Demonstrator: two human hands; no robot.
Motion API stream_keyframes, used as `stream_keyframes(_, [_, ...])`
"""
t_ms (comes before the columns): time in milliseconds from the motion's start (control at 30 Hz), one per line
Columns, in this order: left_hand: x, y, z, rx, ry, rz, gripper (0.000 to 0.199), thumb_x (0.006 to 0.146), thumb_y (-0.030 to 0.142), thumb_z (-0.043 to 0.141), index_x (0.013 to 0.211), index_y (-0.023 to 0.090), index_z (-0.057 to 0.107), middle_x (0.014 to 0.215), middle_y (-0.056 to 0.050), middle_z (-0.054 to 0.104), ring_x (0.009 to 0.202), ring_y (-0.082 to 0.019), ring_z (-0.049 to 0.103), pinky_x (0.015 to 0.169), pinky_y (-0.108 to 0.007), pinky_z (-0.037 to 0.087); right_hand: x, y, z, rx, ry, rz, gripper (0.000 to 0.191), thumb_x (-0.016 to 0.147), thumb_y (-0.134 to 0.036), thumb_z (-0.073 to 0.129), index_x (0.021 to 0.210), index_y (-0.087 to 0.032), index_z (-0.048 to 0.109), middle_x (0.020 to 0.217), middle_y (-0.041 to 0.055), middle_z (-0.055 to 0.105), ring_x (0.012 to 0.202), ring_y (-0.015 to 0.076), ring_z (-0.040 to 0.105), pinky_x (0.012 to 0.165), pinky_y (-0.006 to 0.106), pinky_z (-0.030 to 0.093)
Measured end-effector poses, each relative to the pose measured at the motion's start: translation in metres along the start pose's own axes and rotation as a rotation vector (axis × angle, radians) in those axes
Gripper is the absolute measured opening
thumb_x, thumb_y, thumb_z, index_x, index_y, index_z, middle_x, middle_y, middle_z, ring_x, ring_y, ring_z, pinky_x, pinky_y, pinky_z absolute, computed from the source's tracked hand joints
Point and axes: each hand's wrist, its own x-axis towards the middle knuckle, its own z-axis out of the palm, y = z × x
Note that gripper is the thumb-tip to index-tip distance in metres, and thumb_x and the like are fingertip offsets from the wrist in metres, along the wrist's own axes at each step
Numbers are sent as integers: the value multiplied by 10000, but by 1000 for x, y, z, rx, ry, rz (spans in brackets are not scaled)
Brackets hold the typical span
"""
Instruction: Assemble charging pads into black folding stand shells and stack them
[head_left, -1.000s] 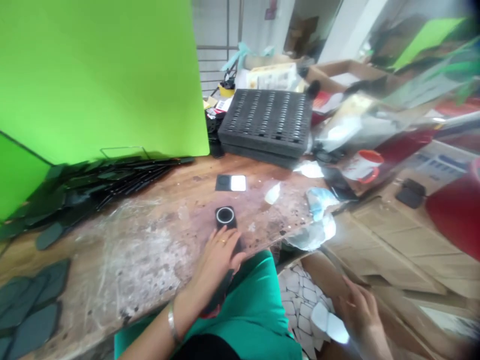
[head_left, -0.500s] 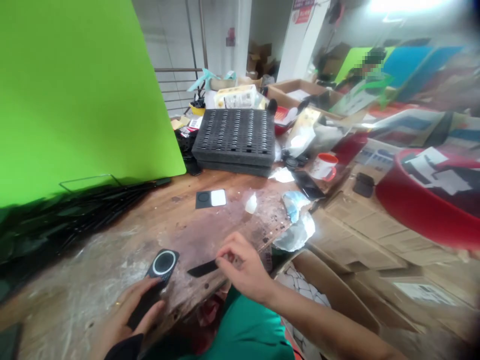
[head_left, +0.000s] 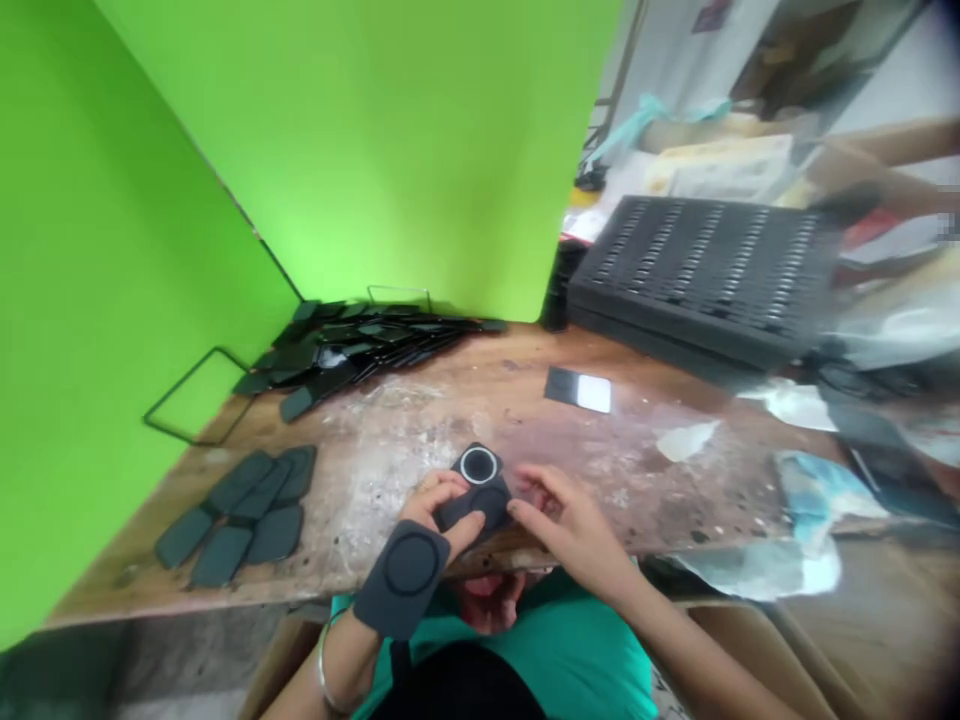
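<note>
My left hand is closed around a black wireless charging pad with a white ring, low over the table's near edge. A dark panel with a faint ring lies against the pad's near part, under my left thumb. Another flat black panel with a dark ring covers my left wrist; how it is attached is not clear. My right hand is at the pad's right side, fingers bent and apart, thumb tip by the panel's edge. I see nothing held in it.
Several dark pads lie at the left of the wooden table. Behind them are a heap of black pieces and green boards. A half-white card, a grey foam tray and plastic scraps are to the right.
The view has swung left. My left hand and the charging pad are now close to my right hand. The dark strip pinched in my right fingers no longer shows there.
</note>
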Motion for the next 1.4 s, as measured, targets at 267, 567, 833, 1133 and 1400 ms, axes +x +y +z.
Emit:
stream_keyframes(267, [4, -39, -4, 410, 174, -71, 761, 627, 245, 793, 1323, 197, 488, 1237, -133, 508, 1157, -338, 501, 1007, -522, 413, 21, -2, -4, 86, 39, 170, 337, 763, -498, 668, 660, -181, 616, 670, 9, 576, 647, 153, 491, 610, 269, 387])
stream_keyframes(567, [4, -19, -20, 337, -27, -105, 181, 729, 216, 674, 859, 207, 549, 913, -32, 573, 876, -217, 544, 793, -340, 460, 37, 3, -8, 325, 21, 375, 393, 593, -541, 801, 581, -190, 624, 640, 6, 602, 643, 157, 511, 635, 275, 407])
stream_keyframes(833, [5, -36, -23, -184, -62, -209, 203, 760, 279, 652, 940, 191, 680, 792, -23, 660, 722, -188, 621, 652, -277, 509, 34, 11, -7, 426, -101, 387, 326, 643, -481, 829, 659, -190, 684, 909, 63, 718, 857, 200, 620, 833, 308, 465])
stream_keyframes(1133, [-10, 0, -37, -587, -436, -414, 152, 791, 338, 668, 879, 266, 769, 863, -56, 744, 744, -224, 701, 724, -329, 575, 22, -9, -10, 525, -178, 497, 395, 558, -433, 883, 572, -176, 583, 735, 23, 652, 704, 152, 590, 712, 288, 500])
stream_keyframes(1400, [-19, -2, -28, -650, -479, -444, 201, 804, 385, 692, 914, 237, 773, 844, -64, 748, 719, -222, 697, 718, -344, 574, 7, -8, -12, 430, -223, 555, 397, 588, -452, 869, 609, -169, 591, 703, 10, 633, 645, 137, 585, 647, 276, 507])
